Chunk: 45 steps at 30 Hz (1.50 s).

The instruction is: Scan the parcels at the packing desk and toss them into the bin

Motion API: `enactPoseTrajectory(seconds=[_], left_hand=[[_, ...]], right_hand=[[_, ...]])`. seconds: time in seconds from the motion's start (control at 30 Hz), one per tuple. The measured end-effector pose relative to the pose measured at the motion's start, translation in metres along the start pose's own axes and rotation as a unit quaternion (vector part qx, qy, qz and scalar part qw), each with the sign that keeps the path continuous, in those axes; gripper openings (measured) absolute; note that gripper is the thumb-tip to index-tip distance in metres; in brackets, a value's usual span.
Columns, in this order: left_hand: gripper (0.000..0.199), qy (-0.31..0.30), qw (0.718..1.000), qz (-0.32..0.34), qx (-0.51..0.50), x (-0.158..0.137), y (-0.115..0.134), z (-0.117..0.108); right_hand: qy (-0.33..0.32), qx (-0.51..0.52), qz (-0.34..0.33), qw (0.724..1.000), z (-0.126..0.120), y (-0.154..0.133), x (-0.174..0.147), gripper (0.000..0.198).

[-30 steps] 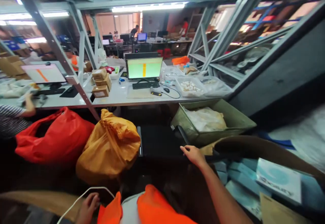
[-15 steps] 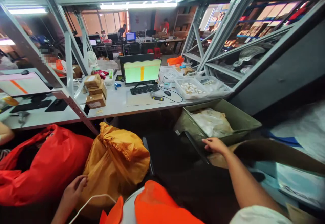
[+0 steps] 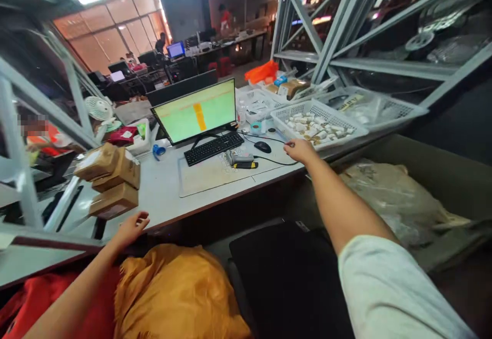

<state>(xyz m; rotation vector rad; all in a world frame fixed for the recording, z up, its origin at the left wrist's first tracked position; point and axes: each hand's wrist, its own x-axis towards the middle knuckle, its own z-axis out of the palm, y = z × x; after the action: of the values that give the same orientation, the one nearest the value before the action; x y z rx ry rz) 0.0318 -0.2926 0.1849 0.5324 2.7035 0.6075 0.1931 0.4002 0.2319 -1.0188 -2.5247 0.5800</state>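
Observation:
My left hand (image 3: pixel 131 226) is above the front edge of the desk, next to a stack of cardboard boxes (image 3: pixel 117 195). Its fingers are loosely bent and apart, with nothing in them. Over the right part of the desk, my right hand (image 3: pixel 302 152) is at the near corner of a white basket (image 3: pixel 282 124) of small white and tan pieces (image 3: pixel 319 126). No object shows in its slightly bent fingers. Left of it lie a black mouse (image 3: pixel 262 147) and a grey barcode scanner (image 3: pixel 242 159). Whether that hand touches the scanner's cable is unclear.
A monitor (image 3: pixel 196 111) and a keyboard (image 3: pixel 213 147) stand on the desk (image 3: pixel 161 206). Below are an orange-yellow sack (image 3: pixel 180 293), a red sack (image 3: pixel 34 303), a black chair (image 3: pixel 284 272) and a bin holding clear plastic (image 3: pixel 392 200). Metal posts (image 3: pixel 334 37) flank the desk.
My view has moved closer to the desk. My left hand has risen from beside the yellow sack to the boxes; my right hand has gone from the bin's edge to over the desk.

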Motion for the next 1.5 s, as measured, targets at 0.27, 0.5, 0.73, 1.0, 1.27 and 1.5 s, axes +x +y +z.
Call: enactPoseTrajectory(seconds=[0.27,0.5,0.73,1.0,1.27,1.5], left_hand=[[0.075,0.031,0.997,-0.027,0.07,0.182,-0.008,0.129],[0.075,0.182,0.967,-0.104,0.146,0.226,0.024,0.2],[0.072,0.18,0.963,-0.082,0.183,0.222,0.021,0.209],[0.061,0.224,0.947,-0.082,0.216,0.223,0.026,0.224],[0.058,0.224,0.945,-0.094,0.22,0.227,0.025,0.228],[0.059,0.198,0.949,-0.117,0.213,0.227,0.027,0.225]], right_hand=[[0.066,0.057,-0.002,0.996,0.119,-0.015,0.112,0.043],[0.118,0.104,-0.066,0.985,0.22,0.004,0.187,0.05],[0.152,0.126,-0.052,0.979,0.27,-0.037,0.267,0.062],[0.071,0.047,-0.031,0.996,0.212,-0.142,0.337,0.07],[0.059,-0.028,0.071,0.995,0.215,-0.158,0.351,0.05],[0.153,0.023,0.083,0.985,0.203,-0.151,0.296,0.062]])
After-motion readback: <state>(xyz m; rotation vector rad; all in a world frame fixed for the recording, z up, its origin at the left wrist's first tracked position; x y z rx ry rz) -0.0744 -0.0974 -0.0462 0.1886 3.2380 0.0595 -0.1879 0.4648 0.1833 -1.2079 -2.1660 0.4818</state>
